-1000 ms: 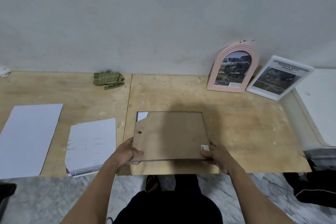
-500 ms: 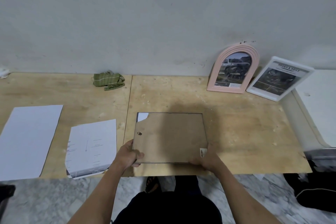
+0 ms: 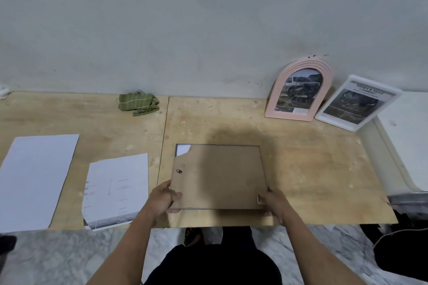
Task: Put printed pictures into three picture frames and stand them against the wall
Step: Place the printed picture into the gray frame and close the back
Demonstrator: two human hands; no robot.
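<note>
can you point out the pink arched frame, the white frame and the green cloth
pink arched frame (image 3: 298,93): head view, on the picture inside the arch.
white frame (image 3: 357,103): head view, on the dark print in its middle.
green cloth (image 3: 138,103): head view, on the middle of the crumpled bundle by the wall.

Your view was evenly but dimly lit, with a cool grey cast; a soft dark shadow lay across the frame back (image 3: 220,176) just beyond your fingers (image 3: 172,195); no glare showed; wide-angle bending curved the table edge (image 3: 324,224); detail was soft towards the corners.
</note>
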